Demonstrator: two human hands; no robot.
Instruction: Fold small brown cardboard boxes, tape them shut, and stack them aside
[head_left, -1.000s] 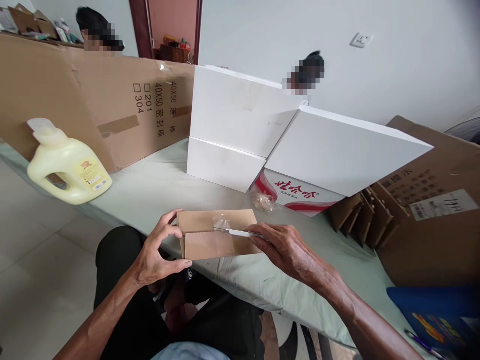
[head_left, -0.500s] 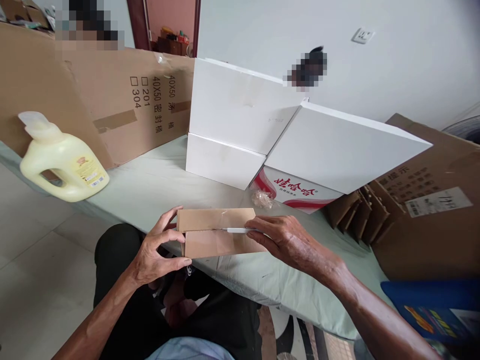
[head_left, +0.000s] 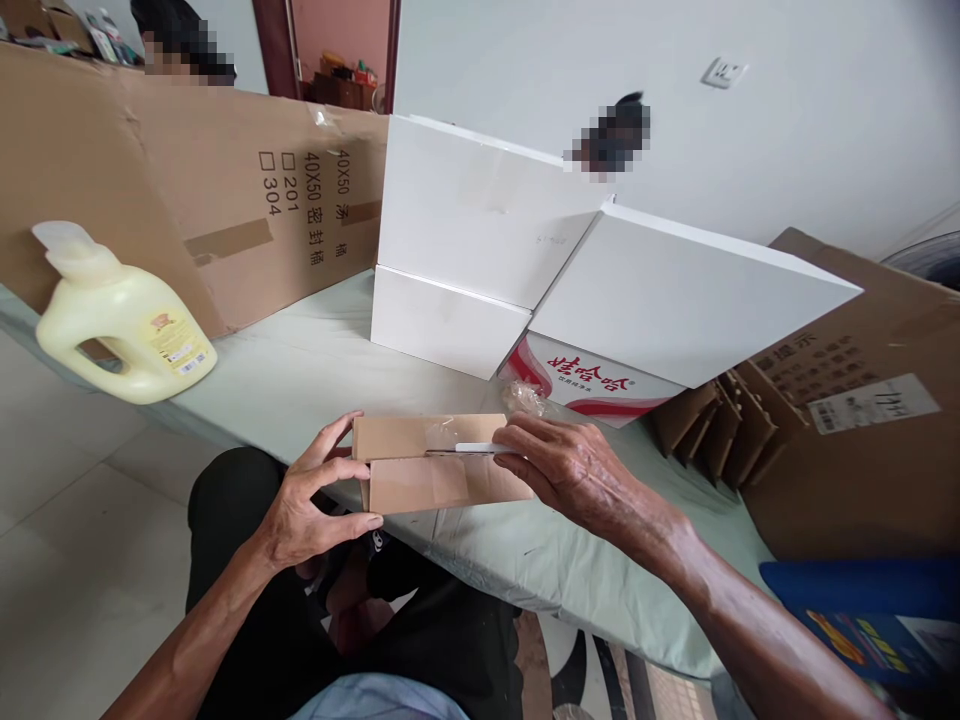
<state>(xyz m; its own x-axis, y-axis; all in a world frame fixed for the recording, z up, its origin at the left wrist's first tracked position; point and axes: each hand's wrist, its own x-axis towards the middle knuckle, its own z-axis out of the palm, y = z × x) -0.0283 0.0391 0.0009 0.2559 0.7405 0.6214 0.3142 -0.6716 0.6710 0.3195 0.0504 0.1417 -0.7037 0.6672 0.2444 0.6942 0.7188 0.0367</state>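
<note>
The left hand (head_left: 307,497) clasps the left end of a small cardboard box (head_left: 420,484) lying lengthwise left-to-right at the near edge of the tabletop (head_left: 300,345), while the right hand (head_left: 574,462) pinches a cutter (head_left: 476,448) pointing left along its seam.

Left hand (head_left: 300,508): at the near edge of the bench (head_left: 296,365), thumb and fingers curved apart in a C-shaped grip. Right hand (head_left: 570,460): over the bench, back upward, fingers and thumb pinched together. Forearms (head_left: 206,610): bare, converging forward.
</note>
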